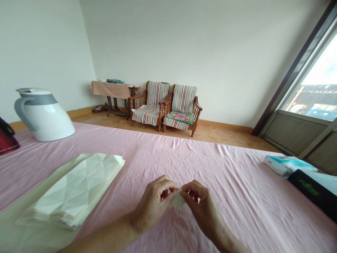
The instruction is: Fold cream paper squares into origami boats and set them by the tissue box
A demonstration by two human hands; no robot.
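Observation:
Between my two hands is a small piece of folded pale paper (178, 201), held just above the pink cloth (147, 154). My left hand (155, 198) pinches its left edge between thumb and fingers. On the other side, my right hand (201, 200) grips the upper right edge the same way. The fingertips of both hands nearly meet at the paper's top. To the left lies a stack of creased pale paper sheets (79, 186), marked with a pattern of triangular folds, on a larger pale sheet (15, 211).
A white and grey jug (50, 116) and a dark red container (6, 137) stand at the far left. On the right sit a tissue pack (288, 165) and a black box (313, 191). Beyond the table are two wooden armchairs (151, 102) and a cloth-covered sewing table (113, 90).

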